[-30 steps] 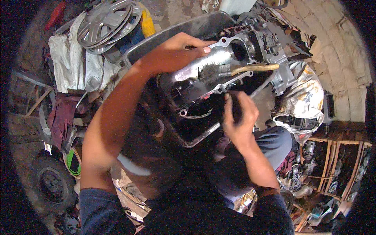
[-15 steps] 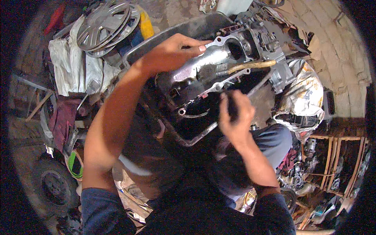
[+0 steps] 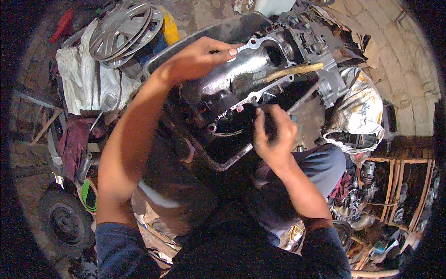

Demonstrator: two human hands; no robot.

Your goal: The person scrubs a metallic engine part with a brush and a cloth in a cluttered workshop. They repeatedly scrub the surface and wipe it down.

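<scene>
The metal engine casing (image 3: 241,76) lies tilted across a dark oily tray (image 3: 218,160), in front of the person's knees. It is a grey cast part with a pale flange running round its edge, dotted with bolt holes, and its hollow inside looks wet and black with oil. A round opening shows near its far end. The left hand (image 3: 197,58) is clamped on the casing's upper rim, thumb pressed on the flange. The right hand (image 3: 274,135) is closed round a small dark tool (image 3: 265,123) at the casing's lower edge; what kind of tool it is cannot be told. A brush with a yellowish wooden handle (image 3: 292,70) rests across the casing's open side. Beyond the tray sit 2 stacked silver hubcaps (image 3: 123,28) on the left and a crumpled white sack (image 3: 360,109) on the right.
</scene>
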